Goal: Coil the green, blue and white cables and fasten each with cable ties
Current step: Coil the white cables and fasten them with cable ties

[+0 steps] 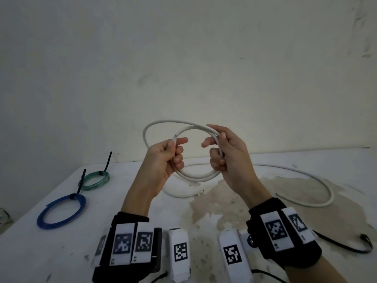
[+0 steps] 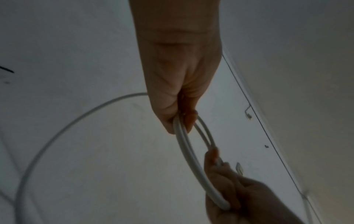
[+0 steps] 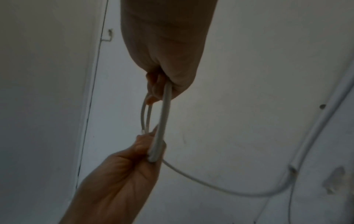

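The stained white tabletop (image 1: 61, 252) carries the finished work on its left: the blue plastic-sheathed cable coil (image 1: 61, 211) and, behind it, the green cable coil (image 1: 94, 179), each cinched with a black cable tie.

Up above the table, the long white round cable (image 1: 195, 174) is mid-coil, a couple of loops held in the air between both hands, and a long slack tail sweeps out across the table to the right.

Right hand (image 1: 228, 158) has its fingers curled round the stacked loops on their right side. Left hand (image 1: 166, 158) pinches the cut end of the cable against the loops on their left.

The risk, as I judge it: this cable looks stiff and springy. If either grip loosens to reach for a tie, the loops could spring apart. The dragging tail could also snag and pull the coil lopsided.
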